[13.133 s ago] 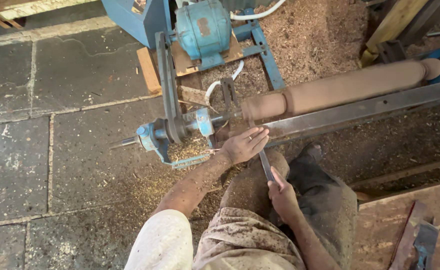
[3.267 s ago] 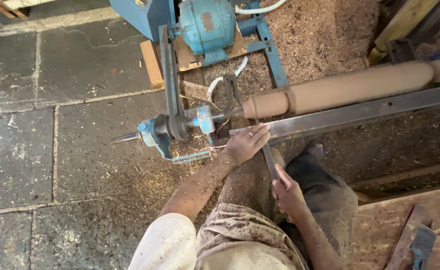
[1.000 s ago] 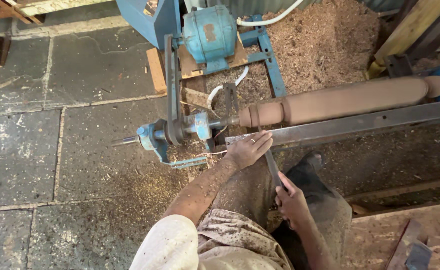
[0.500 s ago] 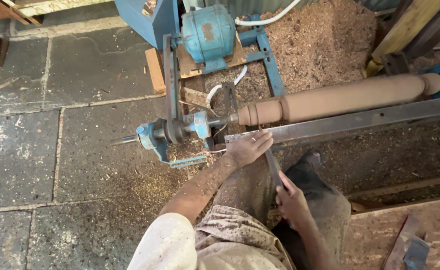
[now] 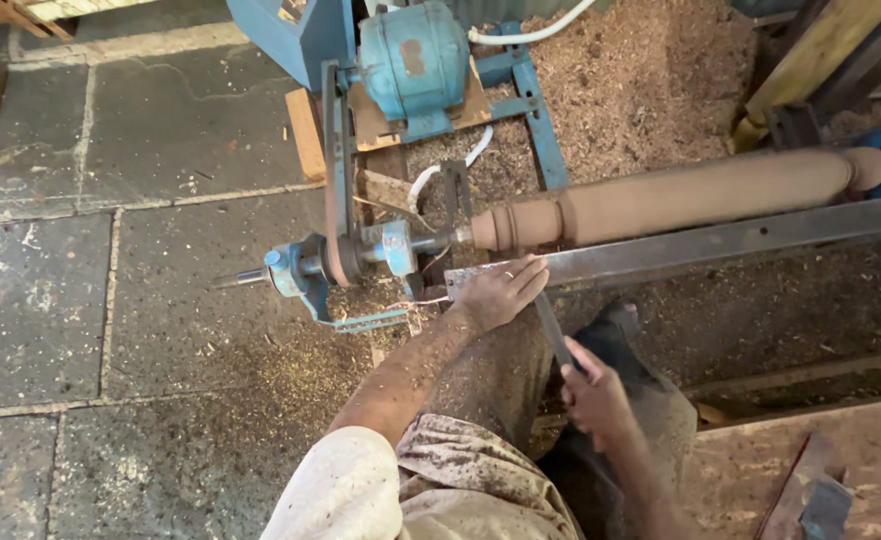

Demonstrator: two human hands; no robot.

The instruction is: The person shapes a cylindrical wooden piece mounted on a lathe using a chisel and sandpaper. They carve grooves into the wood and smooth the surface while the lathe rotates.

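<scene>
A long brown wooden spindle point(image 5: 681, 195) lies mounted on a floor lathe, with turned rings near its left end. My left hand point(image 5: 501, 292) rests palm down on the steel tool rest bar point(image 5: 721, 242), over the blade of a long chisel point(image 5: 553, 330). My right hand point(image 5: 593, 395) grips the chisel's handle end lower down, above my knee. The blade tip lies under my left hand's fingers, close to the spindle's ringed left end.
A blue electric motor point(image 5: 419, 62) drives a belt point(image 5: 337, 170) to the blue headstock point(image 5: 311, 275). Sawdust covers the ground around the lathe. Stone slabs point(image 5: 91, 300) lie to the left. A wooden board with a metal tool point(image 5: 811, 490) sits at lower right.
Both hands keep the same grip on the chisel at the tool rest. Only the view has shifted slightly.
</scene>
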